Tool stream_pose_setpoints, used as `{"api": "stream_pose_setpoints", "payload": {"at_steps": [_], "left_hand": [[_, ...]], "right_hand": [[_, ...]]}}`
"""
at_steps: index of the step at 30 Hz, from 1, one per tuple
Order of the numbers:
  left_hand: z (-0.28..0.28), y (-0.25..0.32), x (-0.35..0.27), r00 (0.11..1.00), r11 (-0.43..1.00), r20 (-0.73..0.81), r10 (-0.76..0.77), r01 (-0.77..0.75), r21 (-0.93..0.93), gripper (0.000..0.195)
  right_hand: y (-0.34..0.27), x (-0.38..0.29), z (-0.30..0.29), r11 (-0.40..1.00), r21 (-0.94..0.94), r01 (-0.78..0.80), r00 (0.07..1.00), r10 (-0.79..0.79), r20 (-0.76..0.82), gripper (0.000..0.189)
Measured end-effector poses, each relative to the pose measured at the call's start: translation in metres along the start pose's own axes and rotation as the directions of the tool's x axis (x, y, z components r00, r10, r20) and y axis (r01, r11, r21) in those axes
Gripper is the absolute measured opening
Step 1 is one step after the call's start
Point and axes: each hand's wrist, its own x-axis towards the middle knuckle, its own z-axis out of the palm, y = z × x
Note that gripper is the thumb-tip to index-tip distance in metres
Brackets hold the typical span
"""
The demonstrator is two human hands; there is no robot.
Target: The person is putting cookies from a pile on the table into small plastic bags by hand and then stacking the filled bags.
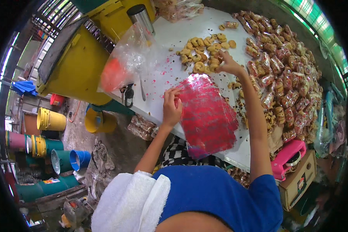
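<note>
A stack of red printed plastic wrappers (206, 119) lies on the white table (165, 34) and hangs over its near edge. My left hand (172, 105) rests at the stack's left side, fingers bent on its upper left edge; whether it grips a wrapper cannot be told. Beyond the stack is a loose heap of round, ring-like cookies (200, 47). My right hand (229, 63) reaches to the heap's right side, thumb and fingertips at a few cookies, partly hiding them. To the right lies a large pile of cookie packs in clear and red wrapping (290, 66).
Left on the table are a clear plastic bag with something red (116, 72), a knife (142, 90) and a black clip (129, 94). A steel tumbler (140, 18) stands behind. A pink tape sealer-like device (287, 159) sits on a cardboard box (298, 179) at right.
</note>
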Motion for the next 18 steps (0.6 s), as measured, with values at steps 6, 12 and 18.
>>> {"api": "stream_pose_setpoints", "payload": {"at_steps": [6, 12, 18], "left_hand": [[-0.002, 0.002, -0.001, 1.000, 0.999, 0.003, 0.010, -0.010, 0.039, 0.036], [0.000, 0.003, 0.000, 1.000, 1.000, 0.007, 0.007, -0.007, 0.000, 0.036], [-0.006, 0.009, -0.001, 0.966, 0.952, -0.094, 0.239, -0.214, 0.218, 0.023]], "right_hand": [[0.008, -0.016, 0.010, 0.960, -0.090, 0.263, 0.965, -0.262, 0.030, 0.058], [0.018, -0.045, 0.005, 0.983, 0.013, 0.184, 0.983, -0.184, 0.015, 0.049], [0.013, -0.052, 0.001, 0.963, 0.253, 0.092, 0.991, -0.113, 0.070, 0.057]]}}
